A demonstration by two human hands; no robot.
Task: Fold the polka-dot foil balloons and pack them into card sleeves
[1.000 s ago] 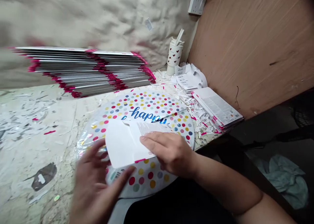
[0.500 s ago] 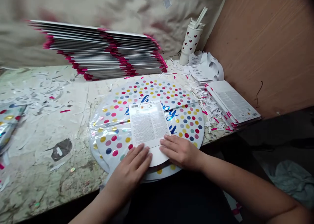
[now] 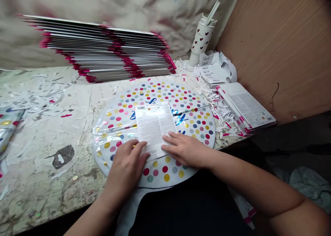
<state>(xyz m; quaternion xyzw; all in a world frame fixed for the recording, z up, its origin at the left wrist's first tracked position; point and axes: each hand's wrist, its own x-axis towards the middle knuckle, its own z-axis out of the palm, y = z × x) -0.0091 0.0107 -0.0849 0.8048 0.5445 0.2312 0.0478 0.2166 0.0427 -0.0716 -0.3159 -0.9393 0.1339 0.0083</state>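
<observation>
"What can you read there?"
"Blue script [image 3: 181, 118] on the dotted foil sheet [image 3: 198, 125]: I make out 'py', with the white card [image 3: 155, 127] covering the middle."
"And the card?"
"Rows of tiny print, too small to read, and a barcode [image 3: 141, 108] in its top corner."
"The stacked cards [image 3: 250, 103] at the right?"
"Fine print and a barcode too, illegible."
"The labels [image 3: 207, 68] by the cup [image 3: 203, 37]?"
"Barcodes, no digits legible. The cup's small lettering among hearts is unreadable."
</observation>
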